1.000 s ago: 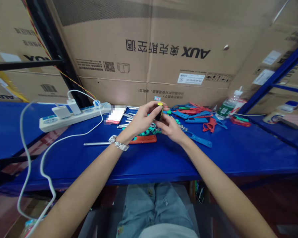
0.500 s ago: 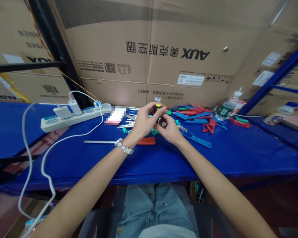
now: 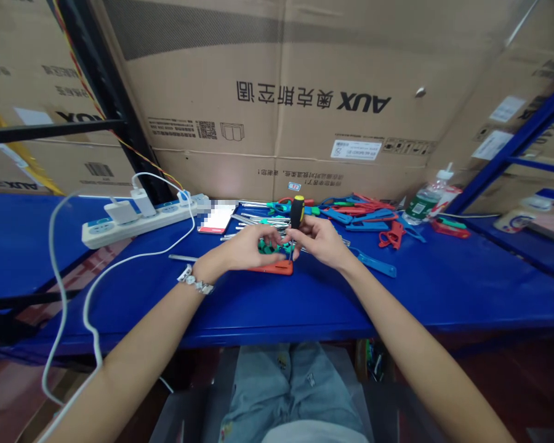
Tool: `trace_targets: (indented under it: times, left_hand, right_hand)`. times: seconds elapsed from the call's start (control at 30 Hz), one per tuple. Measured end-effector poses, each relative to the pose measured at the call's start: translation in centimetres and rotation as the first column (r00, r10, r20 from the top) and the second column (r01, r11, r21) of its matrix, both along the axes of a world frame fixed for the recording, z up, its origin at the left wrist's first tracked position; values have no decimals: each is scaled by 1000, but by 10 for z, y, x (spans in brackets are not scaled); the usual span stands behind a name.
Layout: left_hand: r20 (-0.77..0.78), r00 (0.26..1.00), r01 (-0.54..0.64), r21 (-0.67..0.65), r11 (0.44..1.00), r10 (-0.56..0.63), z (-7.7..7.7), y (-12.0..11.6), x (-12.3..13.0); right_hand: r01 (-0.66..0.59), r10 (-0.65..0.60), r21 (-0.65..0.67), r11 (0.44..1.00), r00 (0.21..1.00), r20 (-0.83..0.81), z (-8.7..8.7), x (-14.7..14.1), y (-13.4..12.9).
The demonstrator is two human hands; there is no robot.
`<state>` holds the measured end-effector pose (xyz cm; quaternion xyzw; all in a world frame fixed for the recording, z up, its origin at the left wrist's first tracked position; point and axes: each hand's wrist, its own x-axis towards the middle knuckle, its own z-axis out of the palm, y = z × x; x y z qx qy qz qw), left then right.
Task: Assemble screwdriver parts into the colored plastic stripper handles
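My right hand (image 3: 321, 241) pinches a screwdriver (image 3: 297, 213) with a black and yellow handle, held upright with its thin shaft pointing down. Below the shaft lies an orange-red plastic handle (image 3: 273, 267) with a metal bar (image 3: 183, 258) reaching out to its left, partly hidden by my left hand. My left hand (image 3: 247, 247) is open beside the shaft, thumb and fingers curved apart with a gap between them. Small green parts (image 3: 268, 248) show behind and through that gap. Metal rods (image 3: 263, 219) lie just beyond both hands.
Red and blue plastic pieces (image 3: 367, 215) are heaped at the back right, with a blue handle (image 3: 376, 264) nearer. A bottle (image 3: 420, 203) stands further right. On the left are a power strip (image 3: 143, 220) with white cables and a phone-like slab (image 3: 218, 218). Cardboard (image 3: 305, 49) forms the back.
My left hand has moved left and down, away from the screwdriver's handle, and its fingers have opened. My right hand now holds the screwdriver alone, with more of its handle showing.
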<state>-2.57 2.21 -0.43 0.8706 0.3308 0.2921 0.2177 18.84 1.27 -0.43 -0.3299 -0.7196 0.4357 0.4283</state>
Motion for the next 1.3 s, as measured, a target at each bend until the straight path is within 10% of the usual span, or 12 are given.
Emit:
trace_targets:
  times: [0.17, 0.53, 0.77, 1.0, 1.3]
  left_hand:
    - [-260, 966, -3, 23, 1000, 9, -14, -5, 7]
    - [-246, 968, -24, 122, 992, 54, -20, 0, 8]
    - [-272, 958, -43, 165, 985, 87, -16, -3, 9]
    - [-293, 952, -50, 156, 986, 95, -17, -2, 8]
    - [-286, 951, -82, 132, 988, 118, -20, -1, 8]
  right_hand:
    - [44, -46, -36, 998, 998, -52, -1, -2, 1]
    - [-41, 38, -76, 996, 998, -43, 1, -1, 1]
    - [136, -144, -63, 989, 979, -144, -5, -2, 4]
    - [-39, 26, -124, 992, 994, -109, 2, 0, 3]
    - [206, -205, -5, 979, 969, -138, -10, -14, 3]
